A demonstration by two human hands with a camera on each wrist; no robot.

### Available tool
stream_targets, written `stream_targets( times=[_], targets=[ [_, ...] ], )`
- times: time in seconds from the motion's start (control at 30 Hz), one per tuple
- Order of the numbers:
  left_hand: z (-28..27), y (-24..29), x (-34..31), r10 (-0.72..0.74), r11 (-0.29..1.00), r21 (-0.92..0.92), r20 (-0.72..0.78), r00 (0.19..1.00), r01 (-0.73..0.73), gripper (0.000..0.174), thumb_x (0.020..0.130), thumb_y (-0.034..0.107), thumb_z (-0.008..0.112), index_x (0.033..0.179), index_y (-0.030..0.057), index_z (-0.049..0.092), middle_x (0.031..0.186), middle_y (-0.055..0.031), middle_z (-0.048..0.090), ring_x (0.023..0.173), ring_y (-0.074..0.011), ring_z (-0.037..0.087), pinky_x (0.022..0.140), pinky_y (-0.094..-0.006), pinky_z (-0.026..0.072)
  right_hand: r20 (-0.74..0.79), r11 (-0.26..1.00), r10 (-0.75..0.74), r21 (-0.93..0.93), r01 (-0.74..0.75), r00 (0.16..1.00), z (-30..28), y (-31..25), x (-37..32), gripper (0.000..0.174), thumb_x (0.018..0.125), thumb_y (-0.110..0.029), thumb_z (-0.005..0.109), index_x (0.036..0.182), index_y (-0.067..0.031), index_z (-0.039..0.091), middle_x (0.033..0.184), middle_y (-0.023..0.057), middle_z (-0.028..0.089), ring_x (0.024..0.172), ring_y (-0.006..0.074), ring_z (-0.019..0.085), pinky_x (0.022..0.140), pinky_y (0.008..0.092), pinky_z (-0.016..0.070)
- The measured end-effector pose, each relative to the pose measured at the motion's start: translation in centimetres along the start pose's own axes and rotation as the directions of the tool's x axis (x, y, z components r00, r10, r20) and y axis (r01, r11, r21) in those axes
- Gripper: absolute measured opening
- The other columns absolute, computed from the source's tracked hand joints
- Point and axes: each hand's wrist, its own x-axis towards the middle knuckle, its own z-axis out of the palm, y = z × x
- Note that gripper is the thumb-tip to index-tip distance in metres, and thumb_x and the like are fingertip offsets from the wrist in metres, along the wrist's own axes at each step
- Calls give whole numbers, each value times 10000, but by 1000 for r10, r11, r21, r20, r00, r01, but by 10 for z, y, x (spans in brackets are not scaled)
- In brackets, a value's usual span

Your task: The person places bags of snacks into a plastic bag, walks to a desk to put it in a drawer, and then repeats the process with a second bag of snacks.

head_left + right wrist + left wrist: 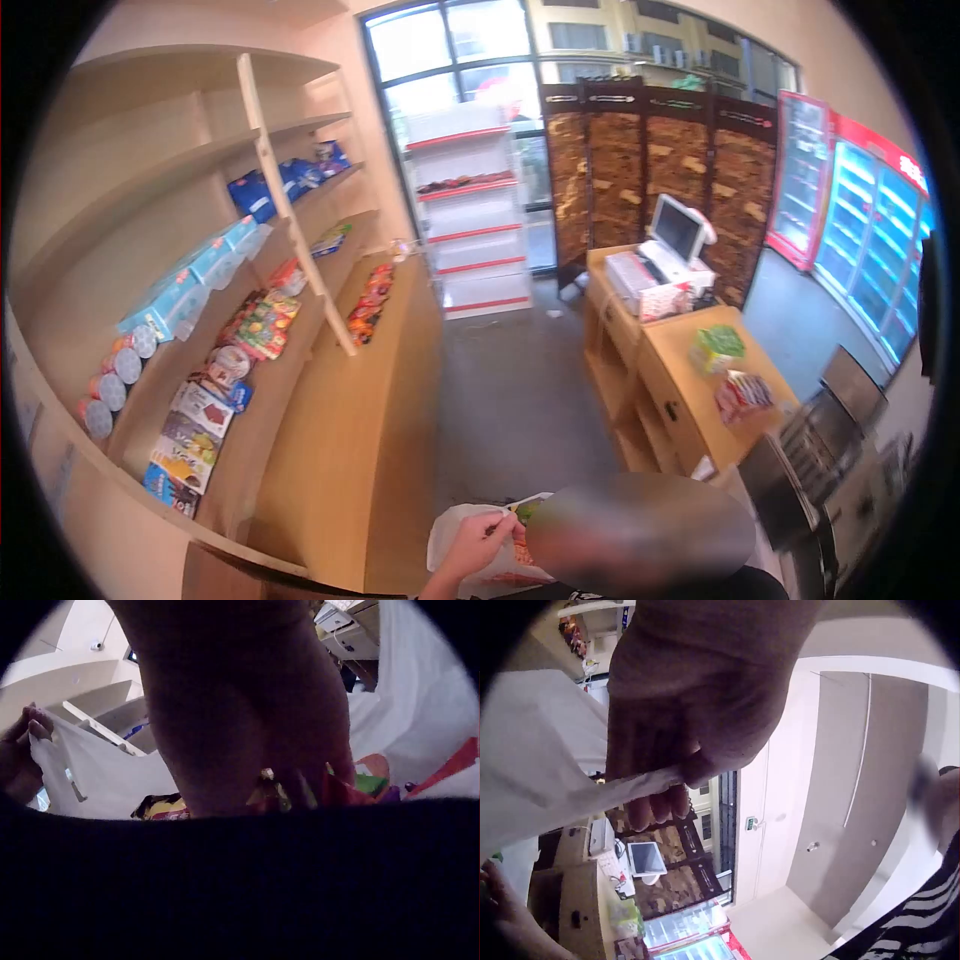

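Observation:
My left hand (478,545) pinches the edge of a white plastic bag (450,525) at the bottom of the head view. From the left wrist, that hand (690,705) shows with the stretched bag rim (641,784) between thumb and fingers. In the right wrist view my right hand (255,720) reaches down into the bag (427,690), among colourful snack packets (367,784). Its fingertips are hidden, so I cannot tell whether they grip a packet. A yellow and red packet (166,808) lies beside it. A blurred patch covers the right hand in the head view.
Wooden shelves (190,250) with packaged goods rise at the left, above a wooden counter (330,450). On the right, a desk (660,350) carries a monitor (678,228), a green packet (718,348) and a red packet (743,397). A white rack (470,210) stands ahead across grey floor (510,400).

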Motion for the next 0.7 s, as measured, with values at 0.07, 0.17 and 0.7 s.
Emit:
stream_targets(
  times=[0.07,0.17,0.7],
  targets=[
    [-6,-2,18,-25,999,45,-18,1000,26,306,945,220,493,845,-13,663,761,-77,663,726,-127,595,686,-267,459,147,997,31,64,-41,989,-34,-4,20,669,727,-405,725,1233,-37,487,1083,195,611,1002,307,601,871,363,467],
    [-11,-11,38,-162,985,-62,-41,986,159,313,956,180,476,819,-27,666,762,-49,660,727,-94,571,697,-250,453,204,1000,-26,21,23,979,-59,16,51,539,740,-396,723,1144,-79,558,943,146,663,884,279,647,796,364,499],
    [-61,11,111,-128,981,-186,-387,913,59,259,936,97,482,773,-21,645,759,-87,657,726,-157,617,698,-285,472,420,849,-161,520,-91,893,-124,-2,171,638,765,-241,761,1278,-7,463,1176,82,581,1008,125,562,921,256,432]
  ],
)
